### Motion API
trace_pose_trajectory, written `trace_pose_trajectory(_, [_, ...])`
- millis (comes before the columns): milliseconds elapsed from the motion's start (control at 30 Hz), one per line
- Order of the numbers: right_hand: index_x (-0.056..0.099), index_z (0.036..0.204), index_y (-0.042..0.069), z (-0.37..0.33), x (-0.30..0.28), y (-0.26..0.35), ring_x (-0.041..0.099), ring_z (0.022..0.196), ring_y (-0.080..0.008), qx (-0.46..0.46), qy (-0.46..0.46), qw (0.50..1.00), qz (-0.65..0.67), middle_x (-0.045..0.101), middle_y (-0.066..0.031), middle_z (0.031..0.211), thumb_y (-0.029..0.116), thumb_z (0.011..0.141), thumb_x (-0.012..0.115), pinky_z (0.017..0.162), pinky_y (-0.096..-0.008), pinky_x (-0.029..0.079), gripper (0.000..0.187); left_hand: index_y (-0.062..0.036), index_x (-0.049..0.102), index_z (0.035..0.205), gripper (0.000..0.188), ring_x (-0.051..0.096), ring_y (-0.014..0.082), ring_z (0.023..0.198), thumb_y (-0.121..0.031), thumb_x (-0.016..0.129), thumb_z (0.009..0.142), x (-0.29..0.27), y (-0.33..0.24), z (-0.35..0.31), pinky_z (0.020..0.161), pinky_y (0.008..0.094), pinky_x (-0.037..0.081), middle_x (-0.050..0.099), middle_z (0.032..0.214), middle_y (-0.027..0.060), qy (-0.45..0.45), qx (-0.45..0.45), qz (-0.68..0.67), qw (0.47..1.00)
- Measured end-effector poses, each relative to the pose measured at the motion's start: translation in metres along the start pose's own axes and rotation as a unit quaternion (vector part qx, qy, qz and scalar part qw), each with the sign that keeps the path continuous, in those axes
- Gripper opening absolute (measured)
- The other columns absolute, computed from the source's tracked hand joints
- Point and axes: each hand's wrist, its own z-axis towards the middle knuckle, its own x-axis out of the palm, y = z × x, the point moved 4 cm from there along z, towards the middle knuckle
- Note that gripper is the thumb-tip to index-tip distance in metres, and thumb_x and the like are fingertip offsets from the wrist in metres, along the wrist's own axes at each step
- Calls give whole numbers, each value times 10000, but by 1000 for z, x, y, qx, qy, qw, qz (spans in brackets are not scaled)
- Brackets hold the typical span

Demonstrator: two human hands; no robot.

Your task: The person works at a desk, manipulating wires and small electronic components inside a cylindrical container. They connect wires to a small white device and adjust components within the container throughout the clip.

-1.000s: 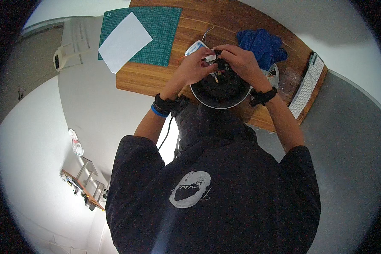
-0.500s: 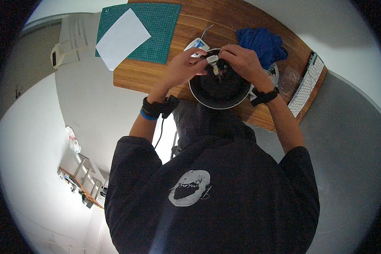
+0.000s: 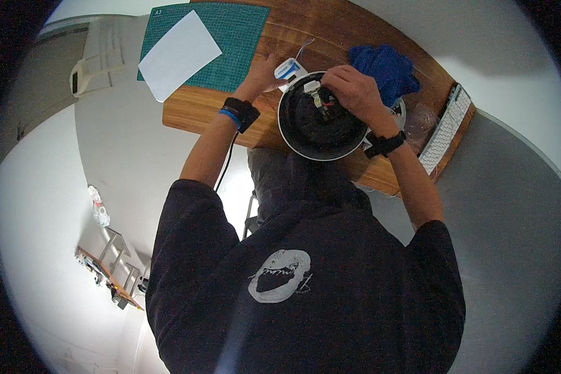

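A round black bowl-shaped housing (image 3: 302, 134) with a pale rim sits at the table's near edge, above my lap. Inside it are a small white block (image 3: 312, 87) and a metallic and white part with bits of red wire. My right hand (image 3: 357, 93) reaches over the far right of the housing, its fingers bent together beside the white block; what they pinch is hidden. Off the housing's left side, my left hand (image 3: 260, 79) has its fingers apart and nothing in it. Its thumb side is close to a white device (image 3: 290, 68) with a blue patch; contact is hard to tell.
A green cutting mat (image 3: 237, 47) with a white sheet (image 3: 181, 56) lies on the wooden table (image 3: 196, 111) at left. Blue cloth (image 3: 386, 71) is bunched behind my right hand. Clear plastic (image 3: 422, 123) and a white keyboard (image 3: 445, 131) lie at right.
My left hand has left the parts in the housing and moved left toward the white device, its fingers spreading. My right hand stays at the housing.
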Motion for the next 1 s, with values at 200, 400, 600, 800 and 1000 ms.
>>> trace_pose_trajectory(200, [680,1053,121,-1,0,0,706,1009,-245,4,0,1000,15,714,-51,1082,73,887,732,769,-341,606,180,-10,351,1467,915,618,495,1112,-215,881,750,13,2,-2,914,557,524,657,1131,298,16,-13,10,1000])
trace_pose_trajectory(400, [679,1042,116,1,0,0,698,1025,-263,-8,-10,1000,22,712,-56,1077,65,876,734,800,-373,594,182,-30,538,1358,633,655,457,1046,-234,809,825,13,10,0,893,536,524,697,1053,233,87,8,-94,992])
trace_pose_trajectory(600, [675,1023,108,0,1,-2,683,1069,-279,-16,-2,1000,26,714,-48,1074,56,860,736,891,-407,555,182,18,652,1150,328,683,379,1088,-234,703,947,-13,-8,-8,928,457,535,719,1104,218,23,-51,-256,965])
trace_pose_trajectory(800, [677,995,105,-2,0,-4,685,1054,-273,-36,-33,998,45,717,-45,1057,46,854,729,889,-404,549,162,-29,541,1368,413,684,245,1066,-160,643,990,-63,-31,-30,898,369,565,701,1174,121,-63,-128,-491,859])
trace_pose_trajectory(1000, [666,957,103,-4,-1,-1,690,1028,-269,-61,-29,996,51,714,-36,1040,63,856,727,853,-399,545,124,-79,507,1396,451,650,203,1044,-164,638,972,-100,-67,-43,879,342,582,617,1284,124,-49,-150,-696,700])
